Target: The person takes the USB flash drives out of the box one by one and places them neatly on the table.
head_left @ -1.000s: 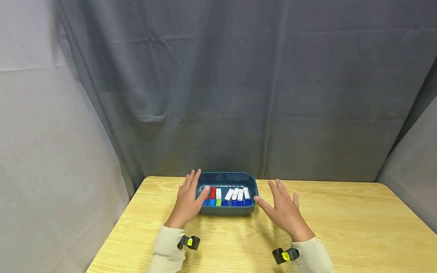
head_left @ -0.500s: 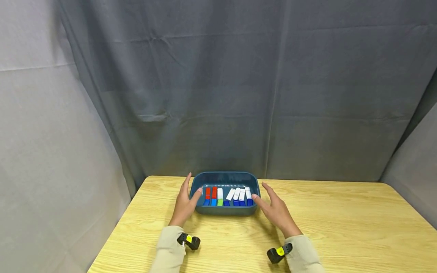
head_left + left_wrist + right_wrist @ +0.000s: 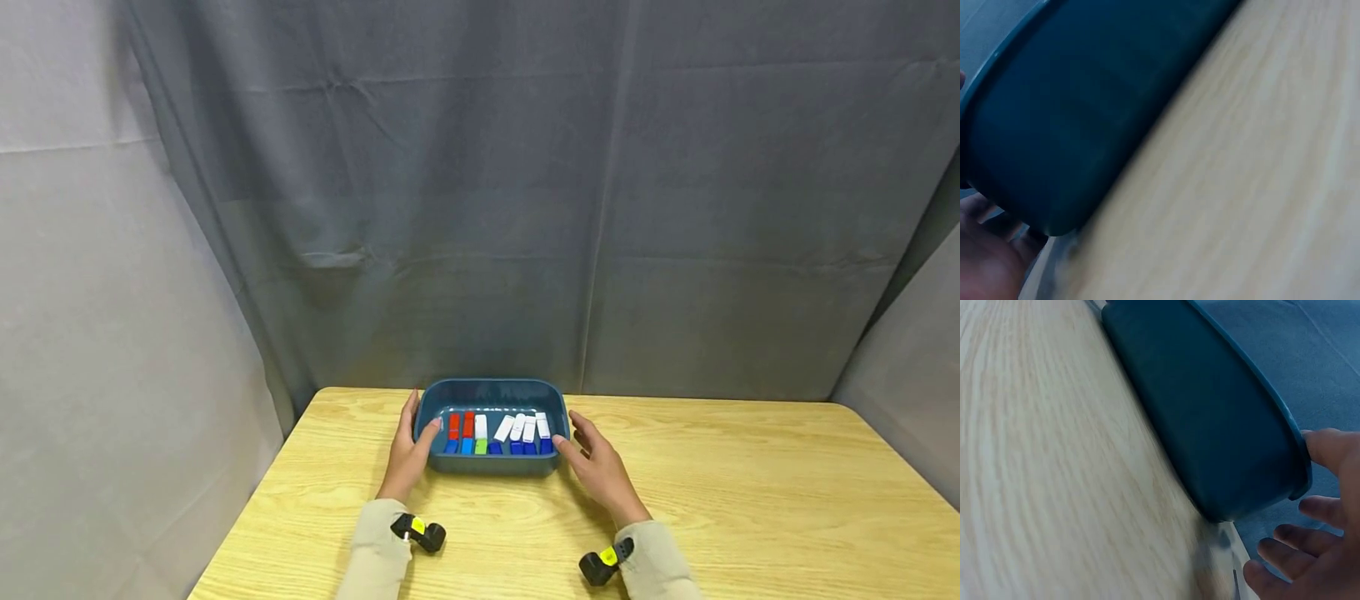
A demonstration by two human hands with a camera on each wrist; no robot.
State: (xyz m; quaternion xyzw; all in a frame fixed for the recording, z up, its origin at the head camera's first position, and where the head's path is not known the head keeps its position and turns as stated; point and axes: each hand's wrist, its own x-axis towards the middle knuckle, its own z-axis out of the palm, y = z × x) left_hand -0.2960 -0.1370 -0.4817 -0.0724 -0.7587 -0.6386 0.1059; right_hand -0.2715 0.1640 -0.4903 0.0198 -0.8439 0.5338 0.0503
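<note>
A dark teal plastic bin (image 3: 491, 463) stands on the wooden table near its back edge. Inside lie several small oblong pieces in red (image 3: 468, 424), white (image 3: 517, 427), blue (image 3: 467, 447) and green (image 3: 481, 447), roughly in a row; their kind is too small to tell. My left hand (image 3: 406, 458) holds the bin's left end, thumb over the rim and fingers along the outer wall. At the right end, my right hand (image 3: 600, 472) has its thumb touching the rim. The right wrist view shows its other fingers loosely bent, apart from the wall.
The light wood table (image 3: 720, 492) extends to the right and in front of the bin. A grey curtain (image 3: 480, 208) hangs right behind the table's back edge. Pale cloth (image 3: 112, 350) closes off the left side. Both wrists carry a black camera strap.
Both hands have come inward to the bin's ends, the left from over its left rim and the right from farther right. The bin has not visibly moved on the table.
</note>
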